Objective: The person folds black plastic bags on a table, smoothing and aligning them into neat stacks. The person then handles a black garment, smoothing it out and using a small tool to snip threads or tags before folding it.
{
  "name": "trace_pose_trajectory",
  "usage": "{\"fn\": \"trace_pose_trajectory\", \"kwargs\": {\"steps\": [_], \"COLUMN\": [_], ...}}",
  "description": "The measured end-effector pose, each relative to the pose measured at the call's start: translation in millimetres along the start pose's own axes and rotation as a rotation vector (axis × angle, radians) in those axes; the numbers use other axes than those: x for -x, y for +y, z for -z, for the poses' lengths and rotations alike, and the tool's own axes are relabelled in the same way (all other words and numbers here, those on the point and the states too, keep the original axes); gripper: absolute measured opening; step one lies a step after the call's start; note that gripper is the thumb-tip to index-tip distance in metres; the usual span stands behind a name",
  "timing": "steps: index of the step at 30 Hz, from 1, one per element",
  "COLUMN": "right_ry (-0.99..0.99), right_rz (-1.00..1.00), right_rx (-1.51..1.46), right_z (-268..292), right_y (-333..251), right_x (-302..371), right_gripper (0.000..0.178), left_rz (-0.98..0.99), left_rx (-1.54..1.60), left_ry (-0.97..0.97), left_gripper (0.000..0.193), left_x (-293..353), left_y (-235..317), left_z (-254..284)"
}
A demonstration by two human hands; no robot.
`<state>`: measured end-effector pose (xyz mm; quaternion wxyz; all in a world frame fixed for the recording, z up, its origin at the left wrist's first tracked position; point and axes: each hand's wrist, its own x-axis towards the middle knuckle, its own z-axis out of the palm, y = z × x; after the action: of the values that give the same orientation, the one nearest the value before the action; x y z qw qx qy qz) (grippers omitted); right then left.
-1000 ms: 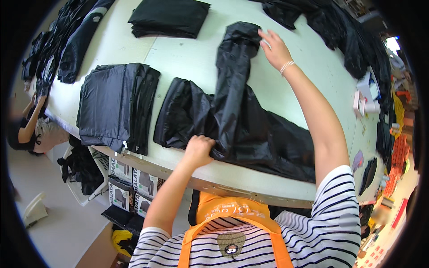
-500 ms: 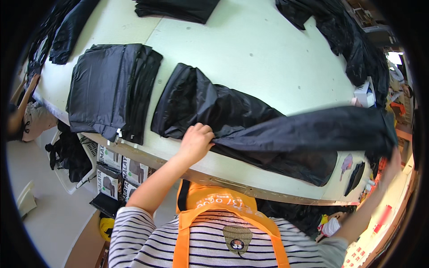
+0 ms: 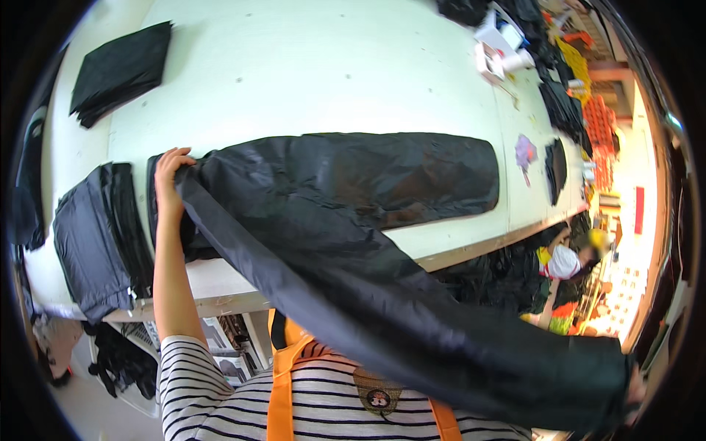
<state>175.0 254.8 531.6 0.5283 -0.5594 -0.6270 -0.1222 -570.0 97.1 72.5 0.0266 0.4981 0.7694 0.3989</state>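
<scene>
A pair of black, slightly shiny trousers (image 3: 346, 176) lies partly on the pale table. One leg is flat along the table; the other stretches toward me off the front edge, down to the lower right. At the waist end, my left hand (image 3: 174, 165) is closed on the fabric near a fold. My right hand (image 3: 635, 393) grips the hem of the stretched leg at the far right, and its fingers are mostly hidden by the cloth. Just left of the waist end sits a stack of folded black garments (image 3: 99, 235).
Another folded black pile (image 3: 125, 70) is at the back left of the table (image 3: 294, 88). A white box (image 3: 500, 33), a small purple item (image 3: 524, 151) and more black cloth (image 3: 555, 170) lie to the right. Beyond the table, at right, a person (image 3: 565, 261) is visible.
My right hand has pulled the trouser leg down toward me, off the table edge. My left hand has shifted to the far corner of the waist end. The view has turned rightward.
</scene>
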Motion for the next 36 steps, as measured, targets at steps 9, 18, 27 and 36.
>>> {"fn": "trace_pose_trajectory", "kwargs": {"steps": [9, 18, 27, 36], "right_ry": [-0.294, -0.623, -1.026, -1.036], "right_rz": [-0.071, -0.085, -0.016, 0.494], "right_rx": [0.005, -0.051, 0.222, -0.175], "right_z": [-308, -475, -494, -428], "right_y": [129, 199, 233, 158], "right_x": [63, 145, 205, 172], "right_gripper": [0.043, 0.033, 0.032, 0.046], "left_rz": [0.288, 0.169, 0.106, 0.297], "left_rx": [-0.133, -0.632, -0.654, -1.042], "left_ry": [0.613, -0.282, -0.244, 0.103], "left_gripper": [0.030, 0.088, 0.077, 0.054], "left_x": [-15, 13, 54, 17], "left_y": [127, 268, 210, 169], "left_z": [-13, -165, -193, -137]}}
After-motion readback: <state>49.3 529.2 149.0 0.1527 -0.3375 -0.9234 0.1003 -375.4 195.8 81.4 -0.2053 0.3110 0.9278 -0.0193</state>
